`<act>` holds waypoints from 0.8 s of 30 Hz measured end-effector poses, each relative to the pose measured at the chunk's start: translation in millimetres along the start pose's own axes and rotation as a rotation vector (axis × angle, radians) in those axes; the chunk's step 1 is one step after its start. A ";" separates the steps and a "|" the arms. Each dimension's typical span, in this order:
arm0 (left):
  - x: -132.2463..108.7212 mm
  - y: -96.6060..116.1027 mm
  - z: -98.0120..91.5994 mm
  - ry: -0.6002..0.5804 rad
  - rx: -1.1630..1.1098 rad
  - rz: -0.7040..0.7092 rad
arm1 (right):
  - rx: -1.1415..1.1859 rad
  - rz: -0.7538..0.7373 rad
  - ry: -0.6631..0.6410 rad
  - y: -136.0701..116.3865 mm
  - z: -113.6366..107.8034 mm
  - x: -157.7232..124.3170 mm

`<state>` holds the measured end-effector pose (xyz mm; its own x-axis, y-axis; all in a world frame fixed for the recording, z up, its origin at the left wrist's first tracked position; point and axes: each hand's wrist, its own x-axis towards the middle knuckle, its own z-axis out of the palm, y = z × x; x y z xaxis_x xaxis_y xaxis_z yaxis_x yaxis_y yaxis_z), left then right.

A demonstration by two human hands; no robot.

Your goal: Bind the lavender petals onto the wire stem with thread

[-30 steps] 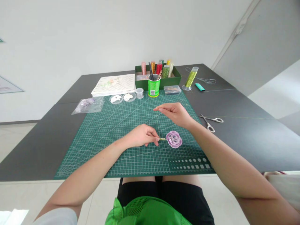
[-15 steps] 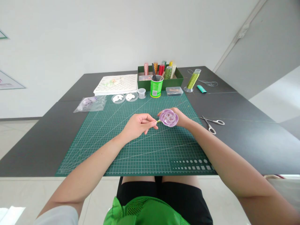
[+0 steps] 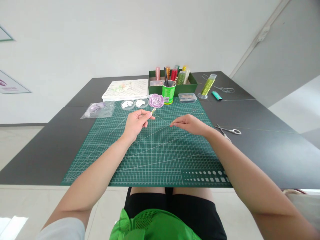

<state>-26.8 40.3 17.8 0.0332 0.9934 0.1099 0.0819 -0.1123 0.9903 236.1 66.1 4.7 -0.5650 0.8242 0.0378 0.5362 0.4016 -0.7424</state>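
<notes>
- Currently, the left hand (image 3: 136, 124) is pinching the slim yellow-green wrapped stem (image 3: 153, 110), its grip closed at the fingertips.
- Round, layered purple flower (image 3: 156, 100) is standing just beyond that grip; stem's long axis is pointing away from the person, slightly rightward.
- Right hand (image 3: 189, 124) is hovering farther from the bloom, fingertips together, apparently holding a fine pale thread (image 3: 162, 119) that is stretching toward the stem.

A round, pale-purple flower (image 3: 156, 100) with layered petals stood raised, its bloom facing near, on a short yellow-green stem (image 3: 153, 111) pinched in the left hand (image 3: 136, 123); a fine pale thread (image 3: 162, 118) slanted to the right hand (image 3: 190, 124).
</notes>
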 end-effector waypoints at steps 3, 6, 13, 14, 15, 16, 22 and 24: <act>3.2 -1.8 -2.2 0.039 0.011 -0.011 | 0.038 -0.026 -0.036 -7.2 -1.3 -2.4; 4.5 -2.5 -2.9 0.066 0.035 -0.031 | 0.070 -0.039 -0.070 -12.9 -3.3 -5.4; 5.7 -12.1 -2.4 0.057 0.118 -0.005 | 0.190 -0.051 -0.133 -17.4 -9.9 -8.9; 5.8 -13.8 -2.1 0.056 0.140 0.003 | 0.211 -0.059 -0.138 -18.4 -10.7 -9.4; 5.8 -15.2 -1.6 0.051 0.166 0.007 | 0.231 -0.070 -0.145 -19.5 -11.3 -9.9; 5.7 -16.3 -0.9 0.041 0.198 0.006 | 0.250 -0.082 -0.155 -21.0 -11.6 -10.7; -0.5 -16.4 7.8 -0.174 0.454 -0.115 | 0.319 -0.166 -0.172 -33.3 -8.2 -16.7; -3.7 -16.0 10.6 -0.308 0.480 -0.170 | 0.358 -0.187 -0.140 -37.6 -6.6 -18.3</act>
<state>-17.7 38.1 0.7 0.2612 0.9539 -0.1478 0.5504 -0.0214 0.8347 230.4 38.5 36.3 -0.7246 0.6783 0.1217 0.1781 0.3549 -0.9178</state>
